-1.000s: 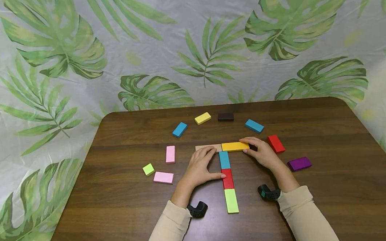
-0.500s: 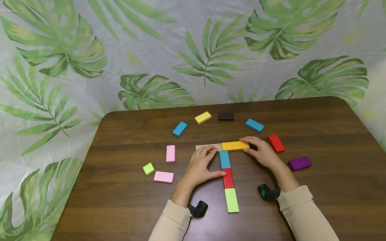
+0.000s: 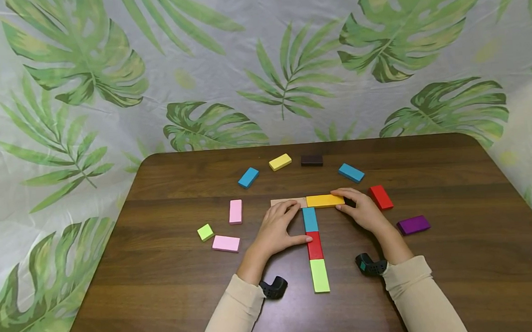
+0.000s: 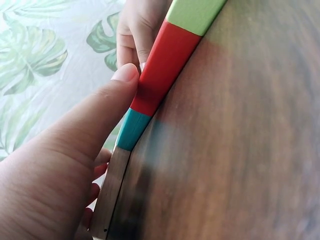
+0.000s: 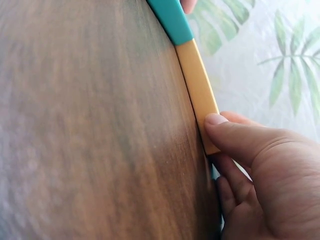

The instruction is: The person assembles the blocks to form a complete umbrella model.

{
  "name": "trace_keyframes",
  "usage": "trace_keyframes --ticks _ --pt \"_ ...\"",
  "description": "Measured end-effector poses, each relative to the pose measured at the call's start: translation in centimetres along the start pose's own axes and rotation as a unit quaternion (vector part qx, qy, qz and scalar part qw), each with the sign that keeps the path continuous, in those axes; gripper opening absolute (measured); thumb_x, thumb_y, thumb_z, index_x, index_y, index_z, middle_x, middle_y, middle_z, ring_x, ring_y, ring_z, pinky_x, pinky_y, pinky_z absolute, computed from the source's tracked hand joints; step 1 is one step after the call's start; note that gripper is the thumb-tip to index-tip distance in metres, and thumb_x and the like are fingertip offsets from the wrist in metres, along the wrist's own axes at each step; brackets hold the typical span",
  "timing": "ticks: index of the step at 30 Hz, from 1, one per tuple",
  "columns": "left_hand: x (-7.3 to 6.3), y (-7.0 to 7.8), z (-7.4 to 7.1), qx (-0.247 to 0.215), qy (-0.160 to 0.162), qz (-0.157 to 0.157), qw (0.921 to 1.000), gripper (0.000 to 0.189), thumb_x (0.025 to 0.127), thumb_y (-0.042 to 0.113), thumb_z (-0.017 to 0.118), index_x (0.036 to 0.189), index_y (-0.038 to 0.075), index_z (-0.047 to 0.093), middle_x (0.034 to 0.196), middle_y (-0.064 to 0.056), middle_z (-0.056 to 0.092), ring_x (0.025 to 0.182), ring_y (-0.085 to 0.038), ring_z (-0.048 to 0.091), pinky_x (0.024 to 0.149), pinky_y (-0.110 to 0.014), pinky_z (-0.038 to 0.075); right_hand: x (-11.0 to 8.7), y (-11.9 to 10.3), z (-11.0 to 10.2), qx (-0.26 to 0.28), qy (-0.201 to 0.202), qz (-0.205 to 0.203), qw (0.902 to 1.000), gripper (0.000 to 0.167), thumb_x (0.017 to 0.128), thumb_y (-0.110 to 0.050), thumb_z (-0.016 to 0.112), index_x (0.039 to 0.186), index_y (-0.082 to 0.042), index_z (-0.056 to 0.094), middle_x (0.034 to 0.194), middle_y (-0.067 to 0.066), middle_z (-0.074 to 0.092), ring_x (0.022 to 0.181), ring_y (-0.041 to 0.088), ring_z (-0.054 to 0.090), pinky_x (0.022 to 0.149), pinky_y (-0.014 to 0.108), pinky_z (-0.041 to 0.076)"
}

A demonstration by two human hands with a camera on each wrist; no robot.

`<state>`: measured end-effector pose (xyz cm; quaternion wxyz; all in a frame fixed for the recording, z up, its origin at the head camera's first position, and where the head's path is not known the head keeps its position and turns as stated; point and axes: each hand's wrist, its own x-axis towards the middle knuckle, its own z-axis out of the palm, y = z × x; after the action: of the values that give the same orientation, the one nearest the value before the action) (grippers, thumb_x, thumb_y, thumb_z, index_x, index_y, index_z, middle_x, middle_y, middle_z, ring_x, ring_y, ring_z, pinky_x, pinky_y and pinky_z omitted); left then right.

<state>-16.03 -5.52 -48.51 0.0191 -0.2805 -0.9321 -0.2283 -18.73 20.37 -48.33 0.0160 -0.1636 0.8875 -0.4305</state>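
Note:
Flat coloured blocks lie in a T on the table. The top bar is a plain wood block (image 3: 279, 202) end to end with a yellow-orange block (image 3: 324, 201). Below their joint, a teal block (image 3: 310, 219), a red block (image 3: 315, 248) and a lime block (image 3: 319, 276) run towards me. My left hand (image 3: 273, 233) rests its fingertips on the wood block, partly covering it, while its thumb touches the red block's left side. With thumb and fingers, my right hand (image 3: 360, 208) pinches the right end of the yellow-orange block, as the right wrist view also shows.
Loose blocks arc around the T: pink ones (image 3: 235, 211) and a small lime one (image 3: 205, 232) at left; blue (image 3: 248, 178), pale yellow (image 3: 280, 161) and black (image 3: 312, 160) behind; blue (image 3: 351, 172), red (image 3: 381, 197) and purple (image 3: 413, 224) at right.

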Motion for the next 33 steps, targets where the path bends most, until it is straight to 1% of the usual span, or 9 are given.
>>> trace_keyframes --ticks 18,26,33 --pt "0.3 0.3 0.0 0.005 0.003 0.002 1.0000 0.085 0.070 0.064 0.060 0.135 0.013 0.042 0.134 -0.001 0.038 0.125 -0.017 0.028 0.103 -0.038 0.020 -0.1 0.1 -0.2 0.010 -0.007 0.004 0.9999 0.036 0.086 -0.009 0.060 0.122 -0.006 0.055 0.128 0.016 0.046 0.120 0.032 0.036 0.098 0.052 0.024" --pt "0.9 0.6 0.3 -0.016 0.009 0.029 0.9994 0.082 0.072 0.060 0.062 0.134 0.012 0.043 0.134 0.000 0.038 0.125 -0.015 0.029 0.104 -0.034 0.020 -0.1 0.1 -0.2 0.013 -0.009 0.011 0.9998 0.037 0.086 -0.011 0.060 0.122 -0.006 0.055 0.128 0.016 0.045 0.120 0.033 0.036 0.098 0.053 0.025" --pt "1.3 0.9 0.4 -0.001 -0.001 0.020 0.9998 0.083 0.072 0.064 0.059 0.136 0.015 0.042 0.135 0.001 0.037 0.125 -0.015 0.029 0.104 -0.034 0.018 0.0 0.2 -0.2 0.020 -0.007 0.002 0.9998 0.036 0.086 -0.010 0.060 0.122 -0.005 0.056 0.128 0.016 0.046 0.120 0.032 0.037 0.098 0.052 0.025"
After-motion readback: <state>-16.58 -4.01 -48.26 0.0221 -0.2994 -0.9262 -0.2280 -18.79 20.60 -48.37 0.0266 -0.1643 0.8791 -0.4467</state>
